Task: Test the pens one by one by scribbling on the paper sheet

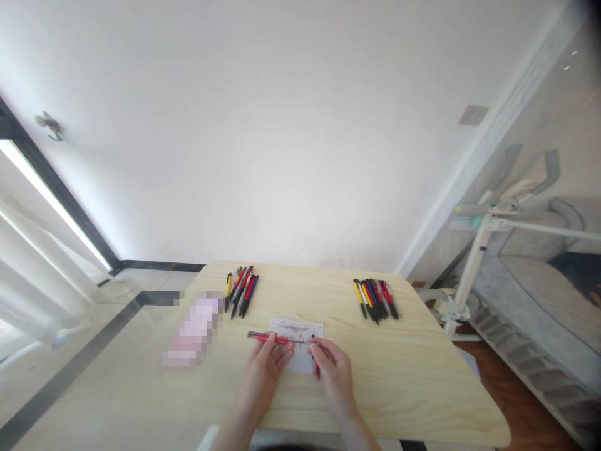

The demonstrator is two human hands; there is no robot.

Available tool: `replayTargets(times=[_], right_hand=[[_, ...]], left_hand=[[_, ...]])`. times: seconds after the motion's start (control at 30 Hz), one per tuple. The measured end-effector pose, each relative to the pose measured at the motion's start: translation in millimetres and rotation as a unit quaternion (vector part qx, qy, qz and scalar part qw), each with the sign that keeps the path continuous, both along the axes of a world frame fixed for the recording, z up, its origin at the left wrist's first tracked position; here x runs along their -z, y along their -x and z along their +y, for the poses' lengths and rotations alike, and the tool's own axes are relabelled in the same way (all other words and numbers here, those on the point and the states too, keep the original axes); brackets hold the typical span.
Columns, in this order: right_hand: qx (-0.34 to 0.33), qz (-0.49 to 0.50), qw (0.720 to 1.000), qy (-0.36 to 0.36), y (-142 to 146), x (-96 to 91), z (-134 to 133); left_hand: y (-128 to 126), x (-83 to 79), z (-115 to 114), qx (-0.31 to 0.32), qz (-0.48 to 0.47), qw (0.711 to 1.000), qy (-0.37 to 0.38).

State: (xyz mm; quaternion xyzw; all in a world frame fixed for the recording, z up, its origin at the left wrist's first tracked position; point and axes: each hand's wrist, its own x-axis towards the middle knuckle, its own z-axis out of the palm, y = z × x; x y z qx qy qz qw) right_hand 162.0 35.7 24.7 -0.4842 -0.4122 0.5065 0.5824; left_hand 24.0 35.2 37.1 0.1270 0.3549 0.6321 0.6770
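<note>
Over a small white sheet of paper (300,363) with reddish and dark marks, a red pen (263,337) lies sideways between my hands. My left hand (263,369) is closed around its red barrel, the dark end pointing left. From the barrel's right end a thin pen refill (297,342) sticks out. My right hand (334,366) pinches the refill's far tip between thumb and fingers. A small dark piece shows by the right fingers; its kind is too small to tell.
On the wooden table (422,376), several pens (241,291) lie in a group at the back left. Another group of pens (375,300) lies at the back right. A blurred pinkish item (195,332) is at the left edge. A white metal frame (469,269) stands right.
</note>
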Motion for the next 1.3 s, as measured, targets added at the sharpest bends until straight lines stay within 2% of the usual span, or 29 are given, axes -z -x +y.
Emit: replayTargets(times=[0.5, 1.3], right_hand=[[-0.012, -0.018, 1.000, -0.004, 0, 1.4, 0], [0.000, -0.040, 0.999, -0.003, 3, -8.8, -3]], left_hand=[[0, -0.8, 0, 0.000, -0.004, 1.000, 0.004], [-2, -1.6, -2, 0.019, 0.008, 1.000, -0.005]])
